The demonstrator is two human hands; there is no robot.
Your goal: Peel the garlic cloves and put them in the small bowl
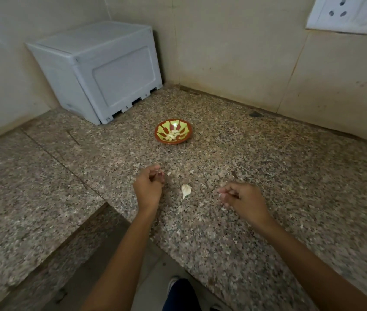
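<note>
A small red bowl with yellow-green stripes (173,131) stands on the speckled stone counter (267,176) and holds several peeled garlic cloves (173,135). An unpeeled piece of garlic (186,190) lies on the counter between my hands, nearer than the bowl. My left hand (149,187) hovers just left of it with fingers curled, pinching what looks like a small clove at its tips. To the right of the garlic, my right hand (241,198) has its fingers curled round a pale scrap of peel. Both held bits are mostly hidden by the fingers.
A grey plastic box (97,70) stands in the back left corner against the wall. Small flakes of peel (168,173) lie scattered around my hands. The counter's front edge runs diagonally below my forearms, with a lower ledge (21,198) at the left.
</note>
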